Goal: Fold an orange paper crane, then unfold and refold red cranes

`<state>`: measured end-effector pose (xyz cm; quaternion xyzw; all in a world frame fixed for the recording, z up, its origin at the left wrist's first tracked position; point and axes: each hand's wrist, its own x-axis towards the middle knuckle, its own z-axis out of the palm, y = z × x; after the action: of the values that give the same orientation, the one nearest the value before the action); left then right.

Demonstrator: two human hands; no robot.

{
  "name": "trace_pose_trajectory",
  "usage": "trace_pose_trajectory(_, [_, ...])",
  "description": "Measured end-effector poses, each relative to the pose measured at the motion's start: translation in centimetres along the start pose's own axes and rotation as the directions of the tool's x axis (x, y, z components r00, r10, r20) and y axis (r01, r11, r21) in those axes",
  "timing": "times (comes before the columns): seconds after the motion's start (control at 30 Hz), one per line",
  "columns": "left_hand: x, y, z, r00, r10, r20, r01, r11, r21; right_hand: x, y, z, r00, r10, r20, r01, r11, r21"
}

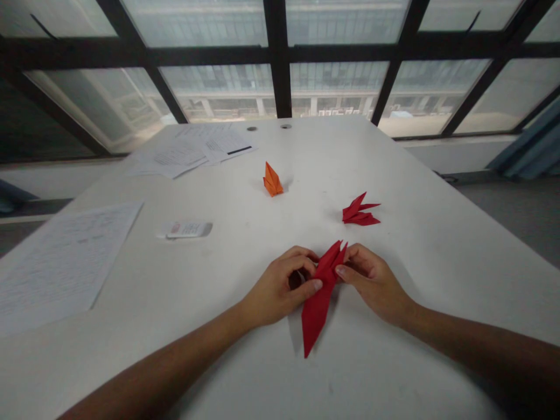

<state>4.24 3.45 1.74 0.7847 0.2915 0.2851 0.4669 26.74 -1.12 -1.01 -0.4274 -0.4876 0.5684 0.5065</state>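
Between my two hands is a red folded paper piece (318, 303), long and narrow, with one broad point toward me and two thin points at its far end. My left hand (282, 284) pinches its left edge, the thumb lying on top near the middle. On the other side, my right hand (375, 281) pinches the right edge close to the thin points, with its fingertips partly hidden behind the paper. Beyond my right hand lies a smaller red origami figure (361, 213) with several pointed flaps. An orange origami figure (272, 181) sits farther back.
The white table (245, 373) stretches to a window wall with dark frames (277, 55). Printed sheets (188, 153) lie at the back left, and another sheet (65, 262) is at the left edge. A small white packet (188, 229) rests left of centre.
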Motion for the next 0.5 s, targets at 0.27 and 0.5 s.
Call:
trace_pose_trajectory(0.27, [0.01, -0.80, -0.25, 0.996, -0.033, -0.079, 0.026, 0.996, -0.081, -0.13, -0.29, 0.07, 0.999, 0.012, 0.053, -0.017, 0.994, 0.108])
trace_pose_trajectory(0.5, [0.07, -0.77, -0.69, 0.999, -0.052, -0.009, 0.049, 0.973, -0.224, -0.09, 0.37, -0.43, 0.990, -0.003, 0.141, -0.010, 0.996, 0.088])
